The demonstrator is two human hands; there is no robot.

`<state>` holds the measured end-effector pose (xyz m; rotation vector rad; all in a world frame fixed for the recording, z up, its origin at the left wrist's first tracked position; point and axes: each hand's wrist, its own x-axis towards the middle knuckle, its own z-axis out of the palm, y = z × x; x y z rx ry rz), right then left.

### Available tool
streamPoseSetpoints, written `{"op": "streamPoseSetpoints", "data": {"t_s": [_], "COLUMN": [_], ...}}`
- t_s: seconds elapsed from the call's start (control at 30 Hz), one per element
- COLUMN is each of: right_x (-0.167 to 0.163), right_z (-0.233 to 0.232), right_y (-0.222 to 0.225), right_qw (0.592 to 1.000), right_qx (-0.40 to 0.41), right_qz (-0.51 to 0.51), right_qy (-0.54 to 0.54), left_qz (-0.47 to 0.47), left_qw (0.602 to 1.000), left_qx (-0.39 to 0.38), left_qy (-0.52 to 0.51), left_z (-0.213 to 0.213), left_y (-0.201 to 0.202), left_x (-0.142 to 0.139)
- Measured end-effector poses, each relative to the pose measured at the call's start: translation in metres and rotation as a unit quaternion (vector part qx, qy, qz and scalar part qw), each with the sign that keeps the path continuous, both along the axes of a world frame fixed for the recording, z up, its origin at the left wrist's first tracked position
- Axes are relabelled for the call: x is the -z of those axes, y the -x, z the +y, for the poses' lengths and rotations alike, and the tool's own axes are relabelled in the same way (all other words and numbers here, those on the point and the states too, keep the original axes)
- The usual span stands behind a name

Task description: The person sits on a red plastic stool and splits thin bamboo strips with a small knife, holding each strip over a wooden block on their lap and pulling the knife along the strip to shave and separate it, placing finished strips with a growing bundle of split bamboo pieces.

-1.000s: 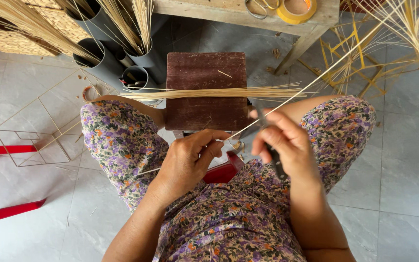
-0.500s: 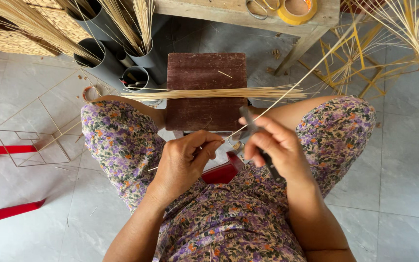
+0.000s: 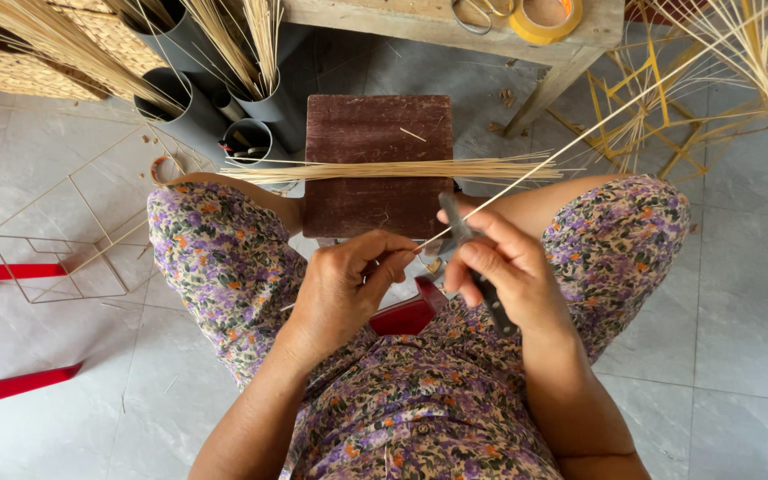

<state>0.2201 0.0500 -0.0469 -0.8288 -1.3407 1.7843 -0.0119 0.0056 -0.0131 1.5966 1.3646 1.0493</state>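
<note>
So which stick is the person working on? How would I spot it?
Start at the dark brown wooden block in front of the knees, where a bundle of thin sticks lies flat. Just below it, the left hand and the right hand, which holds a knife, meet. The long single stick slants up alone from them toward the top right.

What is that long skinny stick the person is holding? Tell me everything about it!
The long thin strip is pale yellow and looks like split bamboo or rattan. It is very slender, straight and bends only slightly. It runs slanting from between the hands up toward the top right of the picture, passing over the right knee. The left hand pinches its near end with thumb and fingers, and the right hand presses a dark knife against it. Its far end blends in among other loose strips there.
</note>
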Motion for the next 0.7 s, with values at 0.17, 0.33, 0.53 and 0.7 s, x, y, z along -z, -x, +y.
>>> {"op": "streamPoseSetpoints", "data": {"t_s": [0.17, 0.33, 0.53, 0.7], "right_x": [-0.005, 0.001, 0.011, 0.005], "right_z": [0.014, 0.007, -0.004, 0.007], "right_y": [-0.017, -0.009, 0.013, -0.005], "right_qw": [0.994, 0.997, 1.000, 0.998], "right_qx": [0.091, 0.053, -0.010, 0.058], "right_qz": [-0.018, -0.029, -0.004, -0.016], "right_qy": [-0.062, -0.048, -0.005, -0.005], "left_qz": [0.019, 0.001, 0.014, 0.017], "left_qw": [0.996, 0.997, 0.999, 0.997], "left_qx": [-0.028, -0.029, -0.032, -0.040], "left_qy": [0.077, 0.068, 0.038, 0.059], "left_z": [-0.005, -0.006, -0.007, -0.010], "left_y": [0.014, 0.013, 0.010, 0.015], "left_x": [0.000, 0.003, 0.002, 0.001]}}
